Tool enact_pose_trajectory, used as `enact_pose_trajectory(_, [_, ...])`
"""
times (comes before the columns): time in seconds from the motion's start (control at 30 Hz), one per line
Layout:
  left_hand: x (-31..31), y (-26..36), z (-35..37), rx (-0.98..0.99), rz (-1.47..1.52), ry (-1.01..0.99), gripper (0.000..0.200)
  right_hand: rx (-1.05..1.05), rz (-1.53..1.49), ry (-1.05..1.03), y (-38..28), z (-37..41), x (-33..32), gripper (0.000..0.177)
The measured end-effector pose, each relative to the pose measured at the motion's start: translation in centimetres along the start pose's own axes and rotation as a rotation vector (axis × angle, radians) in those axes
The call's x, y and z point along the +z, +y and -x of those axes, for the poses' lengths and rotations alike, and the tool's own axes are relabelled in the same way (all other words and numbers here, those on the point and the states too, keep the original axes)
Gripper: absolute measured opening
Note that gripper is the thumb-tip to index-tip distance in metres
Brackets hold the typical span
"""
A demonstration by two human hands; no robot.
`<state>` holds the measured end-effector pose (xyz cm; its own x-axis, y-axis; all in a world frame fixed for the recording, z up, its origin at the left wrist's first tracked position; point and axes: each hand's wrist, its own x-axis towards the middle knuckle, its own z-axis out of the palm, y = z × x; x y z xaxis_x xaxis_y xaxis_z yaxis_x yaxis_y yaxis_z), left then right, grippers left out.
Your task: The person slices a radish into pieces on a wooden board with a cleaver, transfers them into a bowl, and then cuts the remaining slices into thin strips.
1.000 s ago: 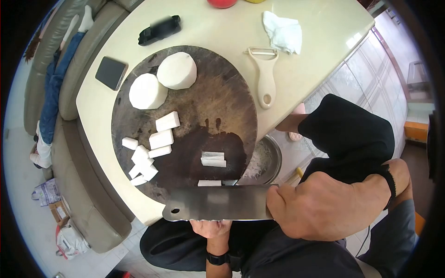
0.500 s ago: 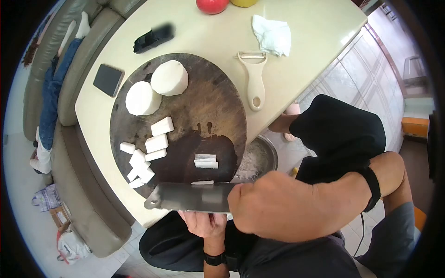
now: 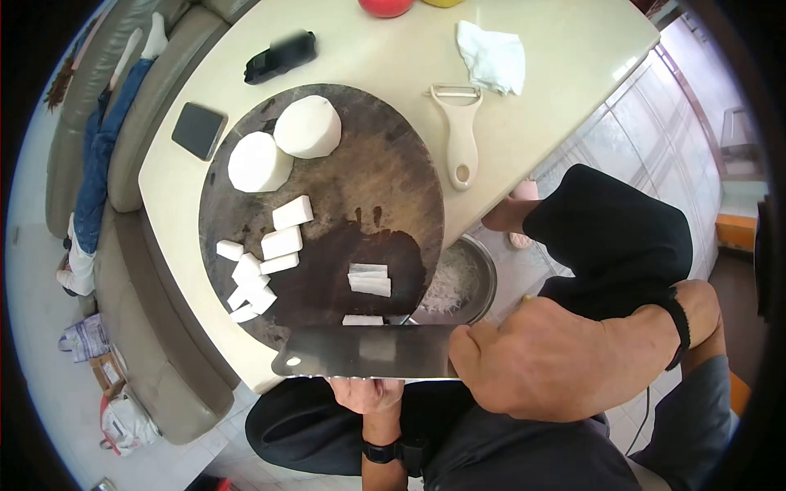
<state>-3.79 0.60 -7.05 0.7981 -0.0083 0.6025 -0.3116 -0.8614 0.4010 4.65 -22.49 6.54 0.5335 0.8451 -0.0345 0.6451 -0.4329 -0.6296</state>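
Two big round white chunks [image 3: 308, 127], one round chopping board [image 3: 385, 172], one cleaver [image 3: 352, 352], one peeler [image 3: 462, 143], one phone [image 3: 198, 131], one white cloth [image 3: 491, 59], one metal bowl [image 3: 493, 280]. About nine little white blocks [image 3: 282, 243]; some overlap.

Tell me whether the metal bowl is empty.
Not empty: white shreds lie in the metal bowl, though the chopping board hides part of it.

A home living room, it seems: beside the worktop [image 3: 393, 61] run a leather sofa [image 3: 160, 327] and tiled floor [image 3: 610, 147].
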Motion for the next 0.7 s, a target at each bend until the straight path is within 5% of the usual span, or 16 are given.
enact_pose_trajectory(0.53, [-0.3, 0.4, -1.7, 0.011, 0.064, -0.042, 0.017, -0.083, -0.118, 0.032, 0.4, -2.7, 0.5, 0.02])
enact_pose_trajectory(0.7, [0.4, 1.1, -2.4, 0.019, 0.053, 0.015, 0.018, 0.033, -0.08, 0.019, 0.9, -2.3, 0.5, 0.019])
